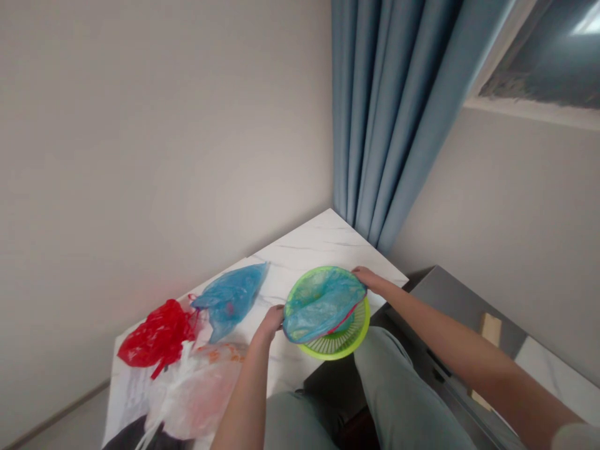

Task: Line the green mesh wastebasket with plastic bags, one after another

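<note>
A lime green slotted plastic basket (pixel 347 340) stands near the right front edge of a white marble table (pixel 319 244). A blue plastic bag (pixel 321 303) with a red trim is stretched over the basket's mouth. My left hand (pixel 270 324) grips the bag's edge at the basket's left side. My right hand (pixel 368 277) pinches the bag at the far right rim. Both forearms reach in from below.
On the table's left lie another blue bag (pixel 233 297), a red bag (pixel 157 334) and a whitish bag with orange print (pixel 199 390). A blue curtain (pixel 398 119) hangs behind. My knees in grey trousers (pixel 398 400) are below the table edge. A grey surface (pixel 450 300) is at right.
</note>
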A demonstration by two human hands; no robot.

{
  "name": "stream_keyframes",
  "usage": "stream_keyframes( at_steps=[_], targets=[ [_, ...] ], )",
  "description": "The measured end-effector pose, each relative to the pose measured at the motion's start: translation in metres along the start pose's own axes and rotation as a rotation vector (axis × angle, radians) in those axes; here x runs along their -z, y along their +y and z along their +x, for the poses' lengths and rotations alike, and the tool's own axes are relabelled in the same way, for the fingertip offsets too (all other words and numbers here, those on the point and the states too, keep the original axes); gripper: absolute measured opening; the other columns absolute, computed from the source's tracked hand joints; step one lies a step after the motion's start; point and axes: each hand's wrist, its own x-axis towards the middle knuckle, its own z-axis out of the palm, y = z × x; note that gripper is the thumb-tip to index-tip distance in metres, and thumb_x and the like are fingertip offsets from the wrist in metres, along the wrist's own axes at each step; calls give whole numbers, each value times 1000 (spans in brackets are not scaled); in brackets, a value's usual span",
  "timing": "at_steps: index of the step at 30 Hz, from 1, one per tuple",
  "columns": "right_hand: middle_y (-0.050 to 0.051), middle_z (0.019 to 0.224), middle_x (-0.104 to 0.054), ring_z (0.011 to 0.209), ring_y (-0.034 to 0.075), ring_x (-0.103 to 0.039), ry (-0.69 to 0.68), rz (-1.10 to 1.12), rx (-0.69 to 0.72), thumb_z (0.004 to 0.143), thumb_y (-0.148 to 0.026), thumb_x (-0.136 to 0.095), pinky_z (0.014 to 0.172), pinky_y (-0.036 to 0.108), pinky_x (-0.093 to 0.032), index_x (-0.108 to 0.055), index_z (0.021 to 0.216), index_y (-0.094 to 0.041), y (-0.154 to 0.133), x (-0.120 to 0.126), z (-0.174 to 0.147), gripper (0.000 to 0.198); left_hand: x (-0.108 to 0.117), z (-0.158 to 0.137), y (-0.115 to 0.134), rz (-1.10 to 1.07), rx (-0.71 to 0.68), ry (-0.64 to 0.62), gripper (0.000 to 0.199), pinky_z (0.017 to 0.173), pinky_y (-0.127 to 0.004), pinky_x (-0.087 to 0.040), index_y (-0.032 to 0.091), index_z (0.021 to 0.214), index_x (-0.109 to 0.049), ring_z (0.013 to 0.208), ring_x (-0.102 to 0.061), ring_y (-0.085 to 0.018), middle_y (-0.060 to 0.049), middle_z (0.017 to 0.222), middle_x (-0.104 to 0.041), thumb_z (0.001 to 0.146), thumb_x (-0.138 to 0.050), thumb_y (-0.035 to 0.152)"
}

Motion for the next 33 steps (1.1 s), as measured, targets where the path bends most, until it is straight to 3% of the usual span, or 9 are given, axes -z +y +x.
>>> stream_keyframes(
  at_steps=[2,5,8,10,15,20,23,28,33],
  targets=[
    [9,96,-69,81,17,-64,123,7,52,81,-15,-53,74,29,-52,-64,93,-15,14,3,-14,17,7,-11,-7,17,-68,97,39,74,-33,-55,13,114,-64,86,-69,-23,-13,101,-72,79,-64,31],
    [8,112,-61,93,16,-61,236,15,306,81,-12,-47,79,28,-51,-59,102,-18,38,7,-44,25,10,-39,-23,75,-379,214,39,82,-35,-53,19,120,-60,101,-65,-22,-11,117,-66,83,-58,32],
    [8,114,-57,96,17,-60,162,15,592,80,-13,-48,70,27,-52,-58,107,-21,60,8,-77,30,1,-73,-46,144,-735,189,35,87,-38,-53,23,121,-59,114,-59,-24,-10,124,-60,86,-53,27],
    [7,117,-58,98,18,-60,104,14,624,82,-17,-51,68,28,-53,-56,116,-23,68,7,-93,35,-9,-92,-60,147,-832,169,44,92,-40,-52,25,130,-53,122,-53,-25,-11,131,-54,86,-53,22],
    [6,105,-66,91,19,-64,151,85,522,86,-29,-53,69,30,-54,-60,104,-21,71,-4,-107,21,-40,-117,-79,112,-885,212,60,102,-45,-48,24,140,-40,135,-42,-28,-14,143,-39,82,-56,16],
    [8,101,-71,91,21,-68,198,403,468,84,-37,-56,82,37,-55,-59,87,-21,78,-30,-110,17,-62,-124,-92,92,-841,364,16,100,-42,-50,22,107,-56,130,-47,-25,-12,135,-45,92,-53,26],
    [9,113,-70,100,22,-68,123,545,496,82,-36,-57,90,40,-54,-56,82,-22,92,-45,-117,15,-68,-126,-101,118,-830,446,12,99,-42,-50,22,93,-58,127,-50,-25,-11,128,-50,95,-49,30],
    [9,124,-64,112,23,-62,50,104,637,81,-21,-53,94,39,-51,-66,88,-20,108,-47,-133,15,-75,-128,-109,116,-812,470,12,98,-42,-51,22,98,-56,122,-55,-24,-11,126,-56,95,-48,31],
    [13,119,-62,108,24,-59,97,-447,633,88,-16,-52,95,37,-48,-73,96,-18,95,-47,-148,23,-82,-131,-110,136,-782,490,38,96,-44,-51,21,130,-48,118,-59,-25,-12,129,-59,93,-50,29]
  ],
)
